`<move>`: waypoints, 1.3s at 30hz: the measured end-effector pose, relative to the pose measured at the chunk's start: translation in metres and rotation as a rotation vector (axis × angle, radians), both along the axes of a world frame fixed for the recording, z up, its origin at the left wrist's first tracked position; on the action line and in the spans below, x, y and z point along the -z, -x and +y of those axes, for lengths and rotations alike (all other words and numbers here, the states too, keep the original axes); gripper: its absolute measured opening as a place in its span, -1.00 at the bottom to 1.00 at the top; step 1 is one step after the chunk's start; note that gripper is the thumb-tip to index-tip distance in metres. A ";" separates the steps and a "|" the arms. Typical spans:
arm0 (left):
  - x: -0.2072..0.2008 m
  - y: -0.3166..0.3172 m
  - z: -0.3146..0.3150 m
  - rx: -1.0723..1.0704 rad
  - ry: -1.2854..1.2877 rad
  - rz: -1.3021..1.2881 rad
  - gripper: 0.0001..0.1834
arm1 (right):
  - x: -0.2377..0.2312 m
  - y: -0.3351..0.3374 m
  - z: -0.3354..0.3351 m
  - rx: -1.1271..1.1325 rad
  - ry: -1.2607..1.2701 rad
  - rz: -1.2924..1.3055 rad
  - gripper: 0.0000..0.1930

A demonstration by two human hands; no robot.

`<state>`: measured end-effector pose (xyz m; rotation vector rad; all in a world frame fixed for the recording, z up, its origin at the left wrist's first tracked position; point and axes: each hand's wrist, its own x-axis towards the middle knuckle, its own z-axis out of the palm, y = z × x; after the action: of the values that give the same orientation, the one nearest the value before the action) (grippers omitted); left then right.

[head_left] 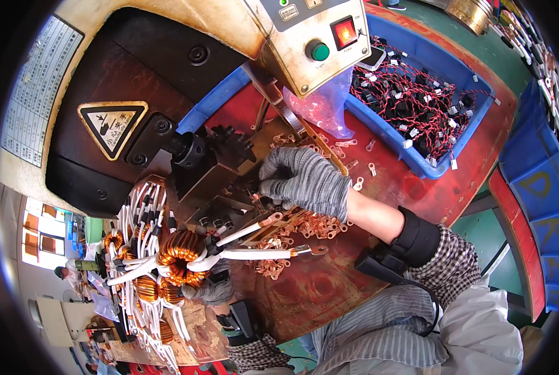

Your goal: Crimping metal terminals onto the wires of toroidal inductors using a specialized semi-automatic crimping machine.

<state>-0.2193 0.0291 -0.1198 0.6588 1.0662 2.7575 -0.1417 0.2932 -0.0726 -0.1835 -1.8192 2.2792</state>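
Observation:
My right hand (307, 184), in a grey knit glove, reaches to the dark metal die (214, 162) of a press. Its fingers are curled together, and whatever lies between them is hidden. Lower down, my left hand (212, 291), gloved too, is closed behind a copper-wound ring coil (181, 255), which covers most of its fingers. White-sleeved leads (254, 254) run from this coil to the right; two end in copper ring terminals. Loose copper terminals (320, 225) lie heaped below my right hand.
The press body (104, 69) carries a warning triangle (112, 128) and a control box (317, 37) with a lit red switch. More coils (148, 289) are piled at left. A blue bin (429, 169) of red-black wires and a plastic bag (323, 106) stand on the red table (292, 306).

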 end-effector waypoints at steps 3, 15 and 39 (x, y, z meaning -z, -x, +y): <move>0.008 0.009 -0.007 0.067 -0.021 0.007 0.09 | -0.001 -0.001 0.000 -0.021 -0.027 -0.016 -0.86; 0.009 0.003 -0.004 0.039 0.026 -0.021 0.06 | 0.010 -0.005 0.005 0.368 -0.235 0.158 -0.81; 0.000 -0.005 -0.003 -0.038 -0.010 -0.077 0.04 | -0.021 -0.040 -0.017 -0.263 -0.500 0.252 -0.75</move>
<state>-0.2142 0.0257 -0.1200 0.5342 1.0601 2.7968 -0.1020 0.2764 -0.0513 0.4252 -2.2950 1.8020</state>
